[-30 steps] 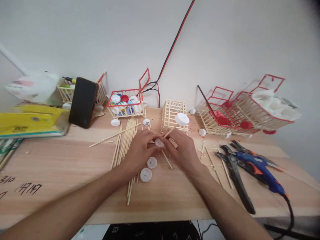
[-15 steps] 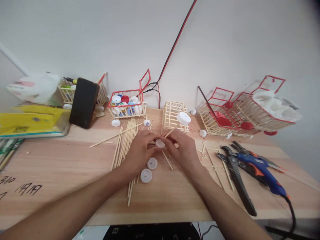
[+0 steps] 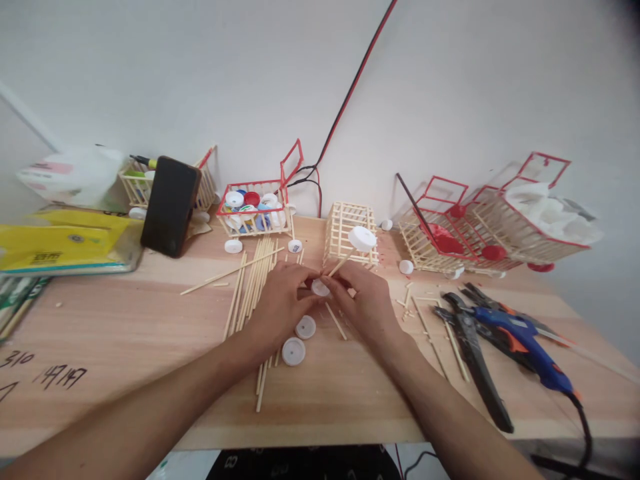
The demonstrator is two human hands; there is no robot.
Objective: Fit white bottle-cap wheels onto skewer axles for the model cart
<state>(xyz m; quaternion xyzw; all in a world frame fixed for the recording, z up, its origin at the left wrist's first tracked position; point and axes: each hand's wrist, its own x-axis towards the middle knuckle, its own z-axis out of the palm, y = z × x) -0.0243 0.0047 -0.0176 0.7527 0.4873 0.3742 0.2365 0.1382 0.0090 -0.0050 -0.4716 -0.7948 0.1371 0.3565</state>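
My left hand (image 3: pixel 280 307) and my right hand (image 3: pixel 365 303) meet over the middle of the wooden table (image 3: pixel 125 347). Between their fingertips sits a small white bottle cap (image 3: pixel 320 288), pinched by the left fingers. My right hand grips a thin wooden stick (image 3: pixel 341 264) that slants up and away, with another white cap (image 3: pixel 362 238) fixed on its far end. Two more white caps (image 3: pixel 299 340) lie on the table just below my left hand. A bundle of loose wooden sticks (image 3: pixel 250 287) lies under and left of my left wrist.
An unpainted stick cage (image 3: pixel 349 230) stands behind the hands. A red-rimmed stick basket of bottle caps (image 3: pixel 253 207) is at back left, beside a dark phone (image 3: pixel 169 205). Red-framed stick carts (image 3: pixel 480 223) stand at back right. A blue glue gun (image 3: pixel 520 340) and black pliers (image 3: pixel 473 357) lie at right.
Both hands stay together on the cap and stick with only small shifts. The cap on the stick's far end has swung slightly left.
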